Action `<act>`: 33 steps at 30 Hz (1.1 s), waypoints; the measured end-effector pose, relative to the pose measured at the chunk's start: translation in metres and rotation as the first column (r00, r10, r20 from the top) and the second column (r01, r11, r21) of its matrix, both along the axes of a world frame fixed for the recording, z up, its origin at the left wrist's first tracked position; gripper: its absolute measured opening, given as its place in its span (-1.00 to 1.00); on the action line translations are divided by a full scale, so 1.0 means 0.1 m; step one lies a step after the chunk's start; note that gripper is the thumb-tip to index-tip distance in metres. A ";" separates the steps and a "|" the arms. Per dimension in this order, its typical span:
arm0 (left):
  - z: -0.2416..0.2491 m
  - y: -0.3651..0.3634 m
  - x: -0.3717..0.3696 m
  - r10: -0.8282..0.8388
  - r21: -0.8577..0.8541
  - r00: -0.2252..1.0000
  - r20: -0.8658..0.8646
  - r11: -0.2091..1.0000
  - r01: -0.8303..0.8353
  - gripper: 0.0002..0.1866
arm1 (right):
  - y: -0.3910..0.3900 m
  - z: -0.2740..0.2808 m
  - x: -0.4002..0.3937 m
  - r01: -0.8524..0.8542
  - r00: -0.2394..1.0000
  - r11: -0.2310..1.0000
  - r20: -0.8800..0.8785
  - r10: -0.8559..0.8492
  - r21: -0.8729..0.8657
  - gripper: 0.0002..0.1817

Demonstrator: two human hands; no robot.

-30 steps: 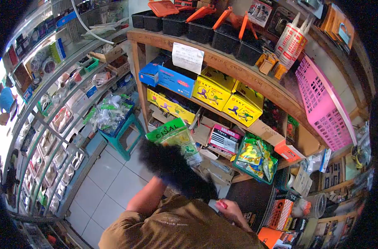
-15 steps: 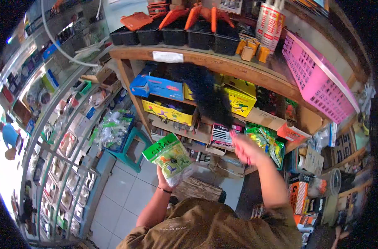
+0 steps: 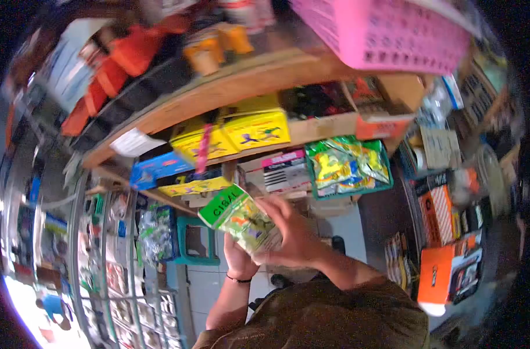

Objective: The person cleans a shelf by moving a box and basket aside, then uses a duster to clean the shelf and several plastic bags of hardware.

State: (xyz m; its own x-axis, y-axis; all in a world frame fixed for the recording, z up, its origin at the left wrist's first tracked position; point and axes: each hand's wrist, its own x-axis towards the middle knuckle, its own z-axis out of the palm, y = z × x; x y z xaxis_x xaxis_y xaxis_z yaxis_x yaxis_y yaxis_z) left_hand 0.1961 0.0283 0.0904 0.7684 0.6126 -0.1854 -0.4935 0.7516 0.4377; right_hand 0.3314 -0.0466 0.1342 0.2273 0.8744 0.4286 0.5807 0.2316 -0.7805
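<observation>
Left grip (image 3: pixel 239 257) at six o'clock and right grip (image 3: pixel 293 234) at four clasp the green-topped clear plastic packet (image 3: pixel 247 225), best steadied without crushing.

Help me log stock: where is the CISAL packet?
Near the head view's centre, the CISAL packet is between left hand and right hand, left of the green tray.
</observation>
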 end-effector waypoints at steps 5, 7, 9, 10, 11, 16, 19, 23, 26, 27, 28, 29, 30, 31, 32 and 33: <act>0.08 -0.17 0.73 -0.123 0.395 0.874 -0.469 0.856 0.333 -0.37 | -0.47 -0.48 0.42 0.243 0.939 0.956 -0.288 -0.189 0.163 -0.40; 0.29 -0.15 1.06 0.278 0.868 0.857 -0.433 -0.128 0.480 -0.23 | -0.64 -0.45 0.67 0.366 0.696 0.929 -0.678 -0.236 0.051 -0.43; 0.42 -0.29 1.46 0.287 0.829 0.916 -0.280 -0.409 0.381 -0.07 | -0.67 -0.32 0.94 0.490 0.397 0.850 -0.918 -0.020 0.194 -0.43; 0.43 -0.30 1.63 0.352 0.809 0.913 -0.206 -0.464 0.362 -0.06 | -0.65 -0.32 1.12 0.476 0.400 0.852 -0.916 0.013 0.220 -0.43; 0.43 -0.27 1.81 0.413 0.784 0.903 -0.119 -0.519 0.340 -0.03 | -0.61 -0.30 1.32 0.454 0.410 0.855 -0.911 0.050 0.251 -0.43; 0.49 0.02 2.65 0.493 0.829 0.869 -0.036 -0.471 0.302 -0.53 | -0.34 -0.20 1.96 0.467 0.562 0.838 -0.826 -0.037 0.280 -0.47; 0.55 0.14 3.12 0.572 0.832 0.820 0.024 -0.465 0.301 -0.66 | -0.43 -0.29 2.05 0.606 0.656 0.778 -0.659 -0.369 0.167 -0.55; 0.66 0.27 3.78 0.666 0.505 0.744 -0.055 -0.624 0.596 -0.66 | -0.51 -0.48 2.25 0.703 0.698 0.660 -0.435 -0.569 0.265 -0.59; 0.47 0.76 4.21 0.396 0.352 0.829 -0.394 -0.769 0.534 -0.51 | -0.53 -0.58 2.42 0.751 0.658 0.561 -0.329 -0.678 0.348 -0.61; 0.40 0.88 4.30 0.108 0.521 0.810 -0.577 -0.715 0.467 -0.46 | -0.52 -0.61 2.48 0.756 0.647 0.528 -0.325 -0.689 0.386 -0.62; 0.56 0.75 4.29 0.273 0.276 0.724 -0.633 -0.795 0.540 -0.42 | -0.53 -0.64 2.52 0.753 0.651 0.533 -0.320 -0.689 0.386 -0.63; 0.78 0.56 4.28 0.441 0.010 0.630 -0.639 -0.815 0.580 -0.38 | -0.52 -0.67 2.55 0.754 0.651 0.534 -0.319 -0.689 0.383 -0.63; 0.82 0.50 4.32 0.440 0.010 0.628 -0.642 -0.814 0.581 -0.38 | -0.51 -0.70 2.56 0.757 0.645 0.535 -0.297 -0.704 0.375 -0.64; 0.83 0.43 4.35 0.451 -0.003 0.492 -0.745 -0.740 0.673 -0.38 | -0.50 -0.72 2.58 0.760 0.640 0.537 -0.275 -0.718 0.366 -0.65; 0.82 0.38 4.37 0.437 -0.034 0.344 -0.831 -0.657 0.753 -0.36 | -0.50 -0.75 2.59 0.761 0.639 0.539 -0.276 -0.718 0.360 -0.65; 0.79 0.37 4.38 0.399 -0.083 0.186 -0.898 -0.569 0.818 -0.35 | -0.51 -0.78 2.59 0.762 0.634 0.539 -0.246 -0.733 0.358 -0.70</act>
